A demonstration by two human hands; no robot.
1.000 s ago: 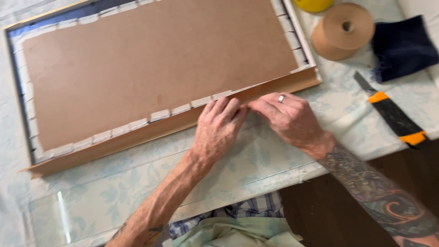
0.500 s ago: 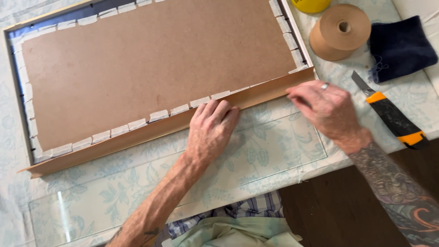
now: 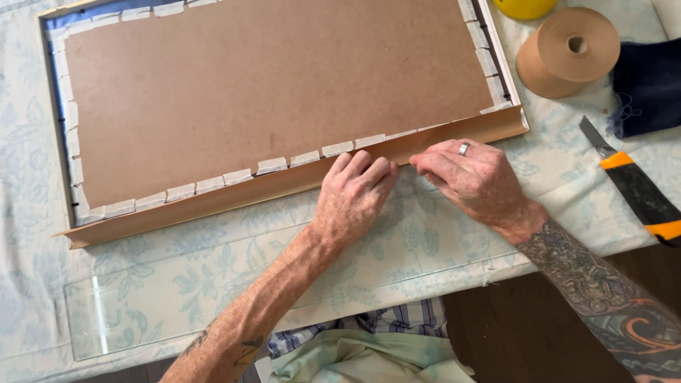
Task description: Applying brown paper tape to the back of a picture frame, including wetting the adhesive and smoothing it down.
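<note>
both hands press flat on the brown paper tape (image 3: 284, 186) along the near edge of the frame (image 3: 64, 135), which lies face down on the worktop (image 3: 425, 248). the left hand (image 3: 352, 195) and right hand (image 3: 472, 177) grip nothing, fingers spread on the strip. this edge looks taped; the other edges show only small white tabs (image 3: 273, 166). tape roll (image 3: 567, 51) and knife (image 3: 631, 186) wait at the right.

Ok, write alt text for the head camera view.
Two hands, left hand and right hand, press brown paper tape along the near edge of a picture frame lying face down. A tape roll and utility knife lie to the right; a glass sheet lies nearer.
</note>
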